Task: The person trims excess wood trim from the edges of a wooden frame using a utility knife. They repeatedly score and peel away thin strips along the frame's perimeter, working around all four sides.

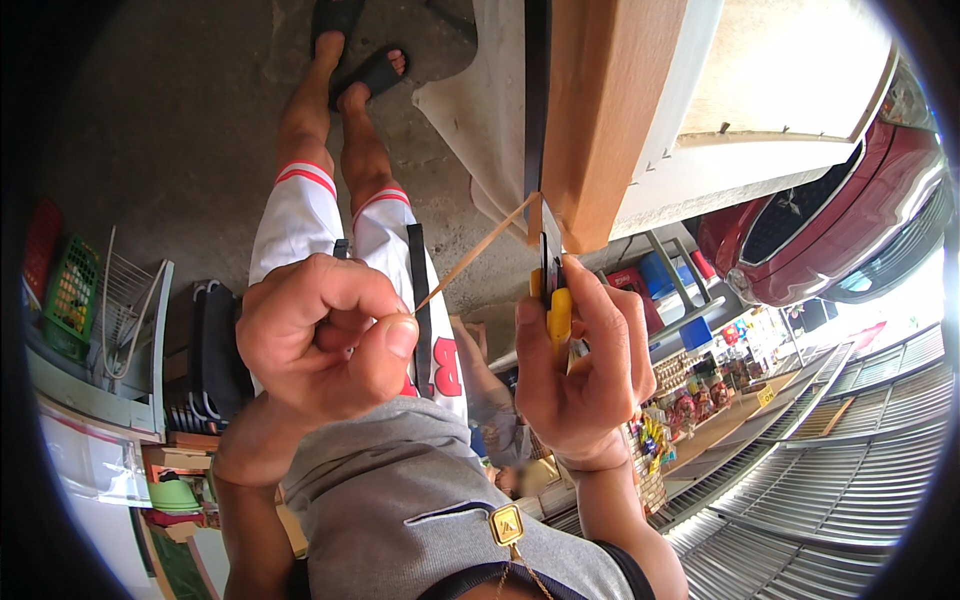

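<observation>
A thin tan strip [468,255] runs down to the left from the lower end of a wooden board [590,110] with a dark side edge. My left hand [325,335] pinches the strip's lower end between thumb and finger. My right hand [585,370] grips a yellow-and-black cutting tool [556,322] with a flat metal blade pointing up beside the board's end, where the strip bends. Whether the blade touches the strip I cannot tell.
Another person [490,420] is partly visible behind, below my hands. A green basket [72,300] and wire rack are at left. A red car [800,215], a metal railing and shelves of small goods stand at right. My legs are on the concrete floor [200,120].
</observation>
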`<action>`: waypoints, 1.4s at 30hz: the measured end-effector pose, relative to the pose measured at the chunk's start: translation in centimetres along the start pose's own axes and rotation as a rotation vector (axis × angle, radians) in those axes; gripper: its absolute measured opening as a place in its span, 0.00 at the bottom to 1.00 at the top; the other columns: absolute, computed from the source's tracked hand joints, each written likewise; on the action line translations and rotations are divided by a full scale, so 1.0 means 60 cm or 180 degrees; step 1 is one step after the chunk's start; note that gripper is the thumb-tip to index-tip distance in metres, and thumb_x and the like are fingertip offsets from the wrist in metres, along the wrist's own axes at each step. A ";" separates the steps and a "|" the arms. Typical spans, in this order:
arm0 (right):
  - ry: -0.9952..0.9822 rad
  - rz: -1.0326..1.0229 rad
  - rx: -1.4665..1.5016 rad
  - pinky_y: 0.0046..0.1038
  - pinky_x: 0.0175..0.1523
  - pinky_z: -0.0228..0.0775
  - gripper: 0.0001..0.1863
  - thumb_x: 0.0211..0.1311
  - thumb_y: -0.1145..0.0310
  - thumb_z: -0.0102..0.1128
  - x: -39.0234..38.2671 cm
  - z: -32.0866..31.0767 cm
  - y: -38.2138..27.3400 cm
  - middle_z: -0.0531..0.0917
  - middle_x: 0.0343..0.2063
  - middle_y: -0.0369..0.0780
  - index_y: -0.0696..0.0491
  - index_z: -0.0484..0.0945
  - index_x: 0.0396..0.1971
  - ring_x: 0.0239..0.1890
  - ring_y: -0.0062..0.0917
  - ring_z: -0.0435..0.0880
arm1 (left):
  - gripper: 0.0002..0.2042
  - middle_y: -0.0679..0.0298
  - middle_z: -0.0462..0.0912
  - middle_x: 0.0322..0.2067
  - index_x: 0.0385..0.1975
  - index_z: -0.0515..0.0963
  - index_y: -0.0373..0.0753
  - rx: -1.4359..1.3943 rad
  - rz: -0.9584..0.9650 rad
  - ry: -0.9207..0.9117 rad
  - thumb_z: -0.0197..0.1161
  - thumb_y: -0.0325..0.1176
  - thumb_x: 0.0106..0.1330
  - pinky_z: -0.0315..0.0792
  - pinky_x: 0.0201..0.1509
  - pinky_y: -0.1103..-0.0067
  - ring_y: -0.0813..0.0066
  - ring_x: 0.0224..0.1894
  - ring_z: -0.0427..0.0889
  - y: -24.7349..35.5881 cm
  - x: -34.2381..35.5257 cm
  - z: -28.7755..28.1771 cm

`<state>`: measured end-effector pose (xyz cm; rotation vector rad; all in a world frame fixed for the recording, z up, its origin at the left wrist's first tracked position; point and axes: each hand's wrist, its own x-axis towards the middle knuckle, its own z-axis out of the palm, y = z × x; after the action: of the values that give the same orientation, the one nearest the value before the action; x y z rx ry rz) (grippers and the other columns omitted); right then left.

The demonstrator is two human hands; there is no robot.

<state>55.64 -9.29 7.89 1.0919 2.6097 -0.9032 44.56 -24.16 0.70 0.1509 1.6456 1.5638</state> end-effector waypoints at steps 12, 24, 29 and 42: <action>-0.0004 0.0048 0.0021 0.19 0.33 0.74 0.19 0.54 0.81 0.69 -0.012 0.003 0.006 0.83 0.31 0.45 0.65 0.79 0.48 0.28 0.23 0.81 | 0.04 0.73 0.70 0.12 0.22 0.74 0.34 -0.0166 0.0045 -0.0214 0.62 0.20 0.51 0.52 0.17 0.88 0.92 0.13 0.60 0.002 -0.009 -0.004; 0.0060 -0.0089 0.0014 0.24 0.28 0.77 0.21 0.50 0.81 0.69 -0.019 0.008 0.019 0.83 0.33 0.46 0.63 0.80 0.48 0.26 0.29 0.84 | 0.04 0.72 0.68 0.11 0.22 0.74 0.34 -0.0218 -0.0036 -0.0402 0.62 0.21 0.49 0.52 0.16 0.86 0.89 0.11 0.60 0.007 -0.024 -0.006; 0.0001 -0.0028 -0.0005 0.23 0.30 0.76 0.20 0.52 0.81 0.69 -0.024 0.007 0.018 0.83 0.33 0.46 0.63 0.79 0.48 0.28 0.27 0.84 | 0.04 0.72 0.68 0.11 0.22 0.74 0.34 -0.0233 -0.0016 -0.0413 0.63 0.21 0.49 0.52 0.16 0.85 0.89 0.11 0.60 0.003 -0.033 -0.009; -0.0032 0.0055 0.0025 0.22 0.35 0.76 0.19 0.55 0.80 0.68 -0.037 0.009 0.020 0.83 0.34 0.47 0.64 0.79 0.49 0.31 0.26 0.83 | 0.05 0.72 0.69 0.11 0.22 0.74 0.35 -0.0088 -0.0324 -0.0530 0.64 0.23 0.51 0.53 0.16 0.86 0.89 0.12 0.61 0.007 -0.065 -0.021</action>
<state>58.02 -10.24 7.73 1.1073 2.5869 -0.9138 46.07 -27.40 2.79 0.1754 1.4790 1.4566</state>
